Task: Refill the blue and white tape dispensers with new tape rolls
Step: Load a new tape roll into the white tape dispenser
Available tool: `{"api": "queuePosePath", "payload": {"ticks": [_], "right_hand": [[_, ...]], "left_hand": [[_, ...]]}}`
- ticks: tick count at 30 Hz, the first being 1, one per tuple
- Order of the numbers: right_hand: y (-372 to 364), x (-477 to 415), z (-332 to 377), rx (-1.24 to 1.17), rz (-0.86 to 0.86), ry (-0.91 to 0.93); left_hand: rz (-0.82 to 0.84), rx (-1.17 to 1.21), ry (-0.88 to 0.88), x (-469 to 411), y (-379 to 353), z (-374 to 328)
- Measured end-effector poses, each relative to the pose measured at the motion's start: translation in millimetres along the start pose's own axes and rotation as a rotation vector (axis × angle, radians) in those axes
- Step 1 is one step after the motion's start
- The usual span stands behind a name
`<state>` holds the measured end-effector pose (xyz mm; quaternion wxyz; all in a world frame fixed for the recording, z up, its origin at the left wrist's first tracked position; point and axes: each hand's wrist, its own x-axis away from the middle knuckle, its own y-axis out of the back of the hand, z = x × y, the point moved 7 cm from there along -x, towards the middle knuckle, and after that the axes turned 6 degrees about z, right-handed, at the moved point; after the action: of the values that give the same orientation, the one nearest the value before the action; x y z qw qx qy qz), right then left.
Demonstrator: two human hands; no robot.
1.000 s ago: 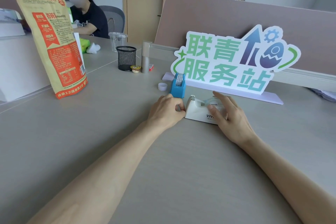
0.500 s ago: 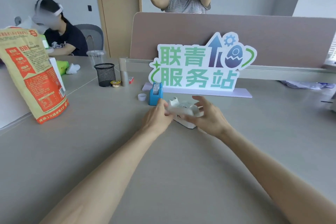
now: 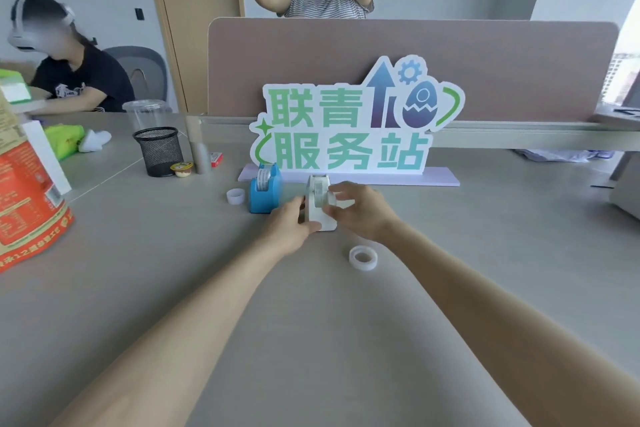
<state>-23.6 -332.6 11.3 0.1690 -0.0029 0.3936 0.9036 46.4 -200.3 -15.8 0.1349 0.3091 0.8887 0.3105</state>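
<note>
Grey counter (image 3: 450, 288), white dispenser (image 3: 320, 206) held by both hands.
My left grip (image 3: 294, 222) steadies its base; right grip (image 3: 353, 210) pinches the roll; seat it squarely, blue dispenser (image 3: 265, 189) beside.

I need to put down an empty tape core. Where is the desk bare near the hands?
Bare desk lies right of the right hand, in front of the lavender sign base, and toward the camera from the loose clear tape roll. It is crowded between the blue tape dispenser and the white tape dispenser.
</note>
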Motion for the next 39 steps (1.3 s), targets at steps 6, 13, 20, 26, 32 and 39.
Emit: {"api": "queuePosePath", "payload": {"ticks": [6, 13, 20, 26, 32, 39], "right_hand": [[-3.9, -28.2, -6.8, -0.117, -0.029, -0.034], [8.0, 32.8, -23.6, -0.160, 0.065, -0.011], [17.4, 101.8, -22.2, 0.136, 0.120, 0.112], [16.3, 71.8, -23.4, 0.182, -0.039, 0.082], [13.1, 20.1, -29.8, 0.211, -0.134, -0.098], [12.8, -5.0, -37.2, 0.290, -0.128, -0.176]], "left_hand": [[-0.071, -0.125, 0.049, -26.2, 1.9, -9.9], [-0.043, -0.300, 0.074, -2.3, 1.1, 2.1], [-0.051, -0.424, -0.027, 45.7, 6.4, 1.8], [-0.063, -0.452, -0.043, 57.3, 6.8, -1.5], [-0.081, -0.472, -0.035, 55.9, 7.2, -1.7], [-0.099, -0.489, -0.044, 54.9, 6.5, 0.5]]}}
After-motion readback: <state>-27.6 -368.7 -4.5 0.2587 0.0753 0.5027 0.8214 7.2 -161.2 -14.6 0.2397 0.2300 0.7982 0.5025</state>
